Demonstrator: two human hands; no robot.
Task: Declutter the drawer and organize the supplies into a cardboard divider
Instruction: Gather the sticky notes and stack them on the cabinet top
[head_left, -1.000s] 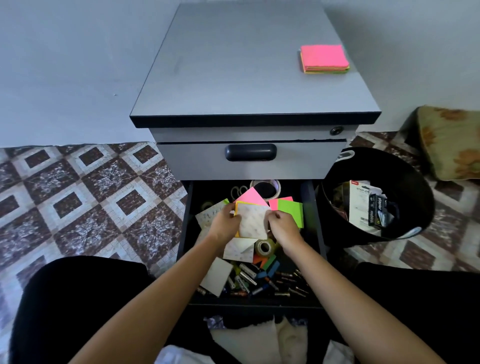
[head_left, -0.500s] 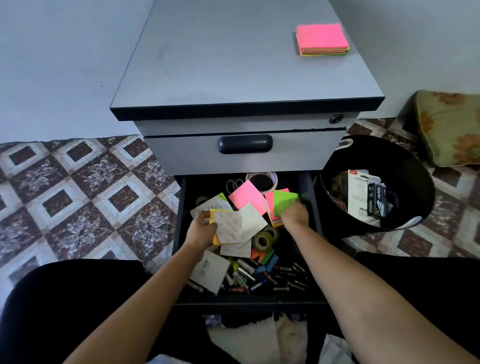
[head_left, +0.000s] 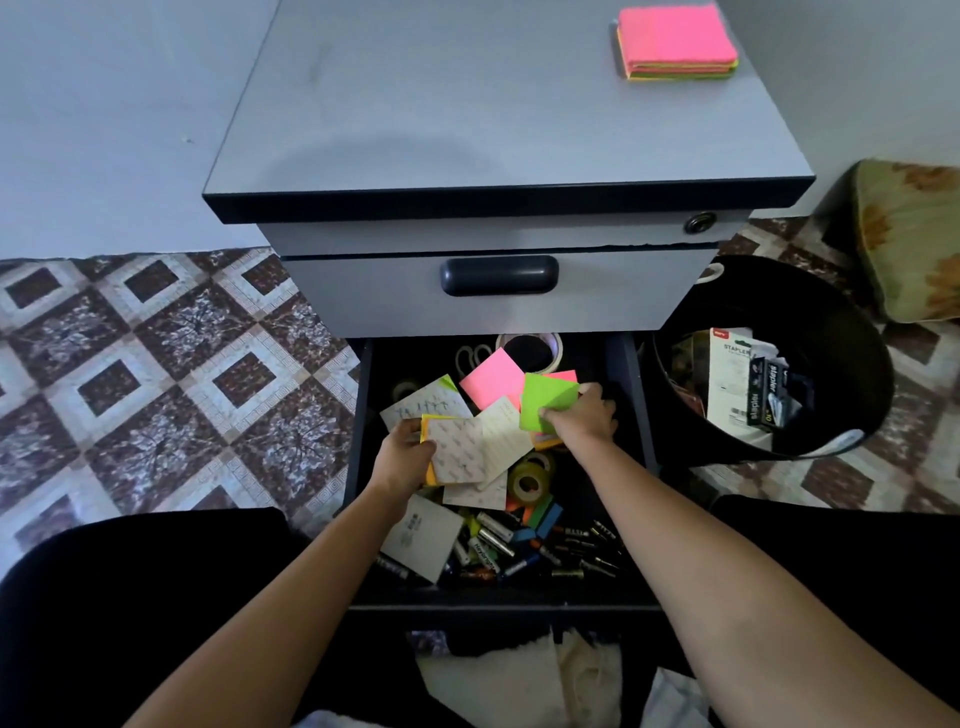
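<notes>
The open lower drawer (head_left: 366, 467) of a grey cabinet is full of loose supplies. My left hand (head_left: 404, 457) grips a small stack of sticky notes (head_left: 460, 451), white with yellow and orange edges, over the drawer's left half. My right hand (head_left: 584, 415) pinches a green sticky note pad (head_left: 543, 402) near the drawer's right side. A pink note (head_left: 491, 384), other white notes (head_left: 426, 402), tape rolls (head_left: 527, 480), scissors (head_left: 470, 356) and several batteries and pens (head_left: 498, 545) lie in the drawer. No cardboard divider is in view.
A pink-topped stack of sticky notes (head_left: 675, 44) sits on the cabinet top (head_left: 467, 104) at the back right. A black bin (head_left: 831, 332) holding stapler packaging (head_left: 748, 384) stands right of the drawer. A cushion (head_left: 909, 239) lies farther right. Patterned floor tiles (head_left: 156, 374) spread left.
My right hand left the stack that both hands held, moved right and took hold of the green pad. My left hand keeps the stack, lowered slightly to the left.
</notes>
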